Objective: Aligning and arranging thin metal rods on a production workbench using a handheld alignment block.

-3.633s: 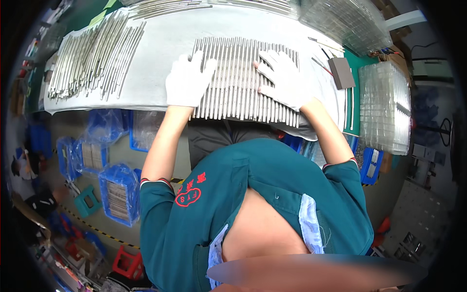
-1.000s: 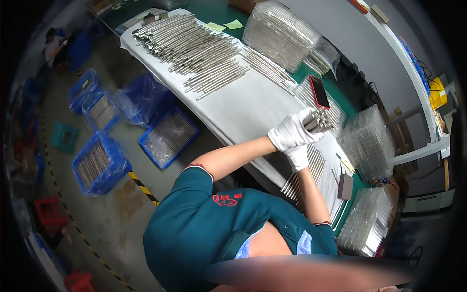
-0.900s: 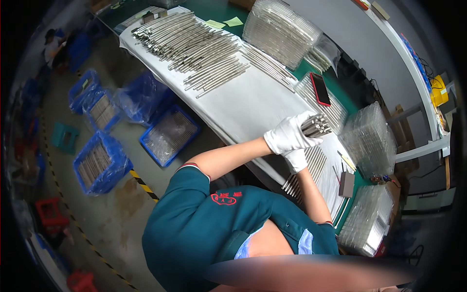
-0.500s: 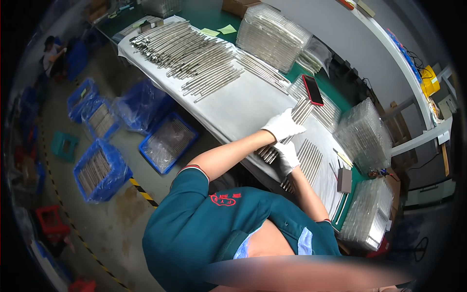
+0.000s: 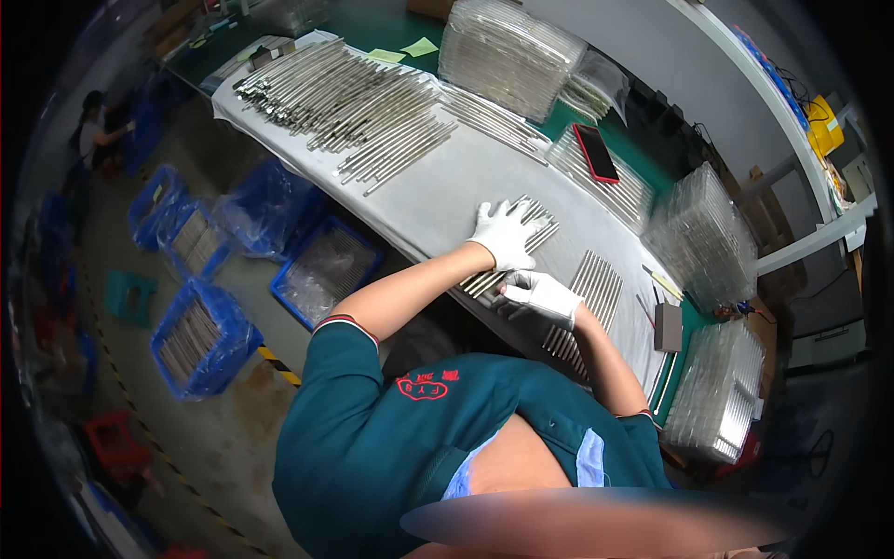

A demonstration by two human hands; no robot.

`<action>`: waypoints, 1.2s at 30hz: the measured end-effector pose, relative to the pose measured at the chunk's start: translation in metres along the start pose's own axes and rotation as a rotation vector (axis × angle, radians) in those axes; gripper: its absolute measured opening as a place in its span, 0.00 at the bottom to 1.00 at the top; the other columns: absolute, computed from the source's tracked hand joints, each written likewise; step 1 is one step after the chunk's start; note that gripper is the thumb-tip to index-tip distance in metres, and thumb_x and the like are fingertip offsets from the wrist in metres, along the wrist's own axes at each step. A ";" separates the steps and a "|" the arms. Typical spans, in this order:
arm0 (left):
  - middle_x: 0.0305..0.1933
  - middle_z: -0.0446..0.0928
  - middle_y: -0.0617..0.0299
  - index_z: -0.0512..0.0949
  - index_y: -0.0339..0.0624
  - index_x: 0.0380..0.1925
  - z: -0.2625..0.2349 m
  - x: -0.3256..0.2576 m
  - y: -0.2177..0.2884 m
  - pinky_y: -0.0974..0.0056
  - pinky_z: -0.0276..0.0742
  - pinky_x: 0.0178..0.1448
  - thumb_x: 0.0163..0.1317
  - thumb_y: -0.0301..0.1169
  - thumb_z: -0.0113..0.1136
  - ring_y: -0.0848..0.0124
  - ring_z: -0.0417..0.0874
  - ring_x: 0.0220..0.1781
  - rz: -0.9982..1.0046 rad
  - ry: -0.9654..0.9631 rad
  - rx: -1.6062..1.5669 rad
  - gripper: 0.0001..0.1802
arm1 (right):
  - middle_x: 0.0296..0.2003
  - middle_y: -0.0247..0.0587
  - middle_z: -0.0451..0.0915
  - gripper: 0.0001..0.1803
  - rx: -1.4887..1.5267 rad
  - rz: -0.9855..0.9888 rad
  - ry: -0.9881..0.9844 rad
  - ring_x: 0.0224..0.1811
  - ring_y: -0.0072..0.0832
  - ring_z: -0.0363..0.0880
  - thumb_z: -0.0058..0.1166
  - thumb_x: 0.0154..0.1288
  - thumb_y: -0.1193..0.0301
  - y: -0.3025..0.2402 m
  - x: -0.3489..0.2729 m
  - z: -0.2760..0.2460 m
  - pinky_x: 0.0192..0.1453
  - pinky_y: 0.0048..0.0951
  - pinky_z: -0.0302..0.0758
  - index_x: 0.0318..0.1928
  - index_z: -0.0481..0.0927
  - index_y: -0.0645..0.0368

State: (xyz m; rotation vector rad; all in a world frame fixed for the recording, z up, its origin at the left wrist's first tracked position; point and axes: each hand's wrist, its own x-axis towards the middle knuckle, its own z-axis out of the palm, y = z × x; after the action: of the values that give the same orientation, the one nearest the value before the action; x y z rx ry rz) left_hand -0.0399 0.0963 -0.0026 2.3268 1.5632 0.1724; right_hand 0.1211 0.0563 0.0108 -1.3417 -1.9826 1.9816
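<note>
My left hand (image 5: 506, 235), in a white glove, lies with fingers spread over a group of slim metal rods (image 5: 544, 233) on the light-covered table. The rods slant under the palm, and their near ends stick out by the table edge. Just right of it is my white-gloved right hand (image 5: 547, 296), fingers bent and drawn together close to those near ends. Whatever it may hold is hidden. Another row of rods (image 5: 601, 281) lies side by side to the right, partly behind my right hand and forearm.
A large heap of rods (image 5: 345, 107) covers the table's far left. A red-edged phone (image 5: 596, 154) rests on rods at the back. Wrapped clear stacks (image 5: 507, 61) stand along the far side. A grey block (image 5: 667, 328) sits at right. Blue crates (image 5: 200, 340) occupy the floor at left.
My left hand has moved left and spread its fingers flat. The rods under it have shifted left, away from the phone. My right hand has come away from the left and turned, fingers bent.
</note>
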 end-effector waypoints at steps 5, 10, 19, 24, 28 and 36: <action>0.78 0.53 0.48 0.59 0.61 0.74 -0.011 -0.016 0.014 0.29 0.44 0.72 0.51 0.66 0.57 0.44 0.52 0.78 -0.184 0.021 0.091 0.50 | 0.55 0.43 0.81 0.27 -0.221 -0.166 0.220 0.61 0.33 0.78 0.58 0.68 0.58 -0.014 -0.050 0.001 0.65 0.30 0.71 0.61 0.75 0.59; 0.79 0.51 0.49 0.58 0.60 0.74 -0.005 -0.018 0.016 0.26 0.47 0.70 0.61 0.66 0.50 0.43 0.51 0.78 -0.276 0.034 0.157 0.45 | 0.59 0.48 0.78 0.27 -0.369 -0.282 0.748 0.62 0.39 0.77 0.60 0.65 0.57 0.013 -0.069 -0.029 0.67 0.33 0.70 0.61 0.76 0.57; 0.71 0.64 0.48 0.66 0.48 0.69 0.023 -0.019 0.030 0.31 0.46 0.73 0.64 0.54 0.52 0.49 0.59 0.75 0.069 0.228 0.284 0.36 | 0.52 0.47 0.80 0.25 -0.930 -0.265 0.987 0.56 0.45 0.77 0.57 0.61 0.52 0.068 -0.052 -0.068 0.61 0.42 0.73 0.52 0.80 0.55; 0.60 0.72 0.52 0.68 0.41 0.64 0.035 -0.041 0.064 0.45 0.60 0.68 0.71 0.47 0.45 0.55 0.71 0.65 0.571 0.038 0.015 0.28 | 0.54 0.47 0.79 0.25 -0.865 -0.129 0.996 0.56 0.46 0.77 0.54 0.64 0.48 0.062 -0.044 -0.082 0.60 0.42 0.74 0.56 0.81 0.47; 0.52 0.74 0.51 0.71 0.39 0.58 0.043 -0.050 0.071 0.49 0.62 0.66 0.68 0.45 0.49 0.58 0.73 0.61 0.572 0.240 0.056 0.26 | 0.55 0.48 0.78 0.23 -0.852 -0.027 0.973 0.58 0.46 0.76 0.51 0.65 0.44 0.064 -0.042 -0.082 0.61 0.43 0.74 0.56 0.81 0.35; 0.56 0.73 0.54 0.72 0.42 0.58 0.033 -0.079 0.064 0.48 0.64 0.65 0.65 0.37 0.54 0.55 0.73 0.62 0.701 0.128 0.128 0.23 | 0.54 0.47 0.79 0.25 -0.790 -0.021 1.039 0.56 0.45 0.77 0.54 0.61 0.45 0.070 -0.058 -0.048 0.61 0.44 0.74 0.52 0.83 0.43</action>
State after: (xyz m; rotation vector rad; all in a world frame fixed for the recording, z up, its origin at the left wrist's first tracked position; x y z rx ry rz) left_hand -0.0055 -0.0042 -0.0053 2.9216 0.7540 0.3966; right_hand 0.2222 0.0488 -0.0072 -1.8505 -2.0954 0.1801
